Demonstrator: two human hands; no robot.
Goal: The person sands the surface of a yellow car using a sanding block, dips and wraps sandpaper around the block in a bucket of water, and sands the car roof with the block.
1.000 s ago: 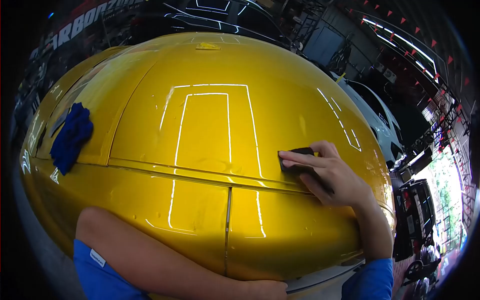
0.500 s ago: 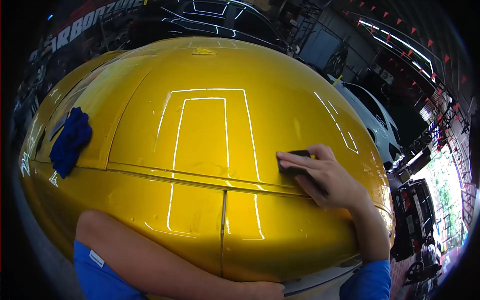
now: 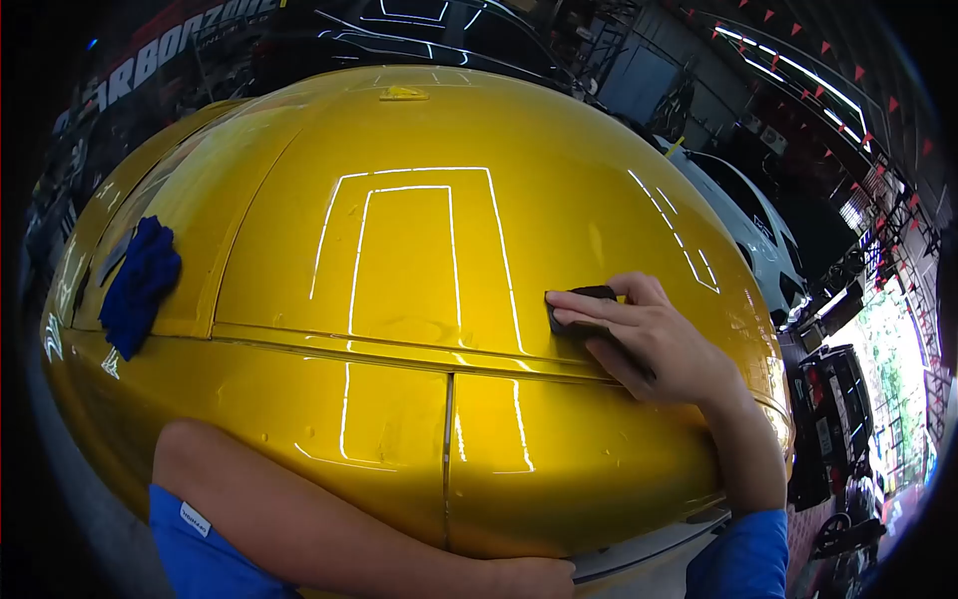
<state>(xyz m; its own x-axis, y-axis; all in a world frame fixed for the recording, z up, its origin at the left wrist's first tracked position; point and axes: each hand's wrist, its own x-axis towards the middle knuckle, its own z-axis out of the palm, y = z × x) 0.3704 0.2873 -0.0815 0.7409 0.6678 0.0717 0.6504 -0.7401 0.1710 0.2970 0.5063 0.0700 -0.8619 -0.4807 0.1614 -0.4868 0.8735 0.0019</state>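
Observation:
My right hand [image 3: 654, 344] lies low on the right part of the glossy gold car panel [image 3: 399, 260], just above a seam. Its fingers close around a black squeegee [image 3: 577, 307], pressing it flat to the surface. Across the bottom of the view stretches my left forearm, with my left hand [image 3: 534, 577] by the lower edge of the gold bodywork; its fingers are cut off by the frame. A crumpled blue cloth [image 3: 142, 288] rests on the car at the left, beside a grey blade-like piece partly under it.
A small yellow object [image 3: 403, 93] sits on the far part of the gold panel. Behind stand a dark car [image 3: 429, 35] and, at the right, a light-coloured car [image 3: 733, 205]. A black vehicle [image 3: 833, 424] is near the bright doorway.
My right hand and the squeegee have shifted slightly left and up along the panel. My left arm stays in nearly the same place.

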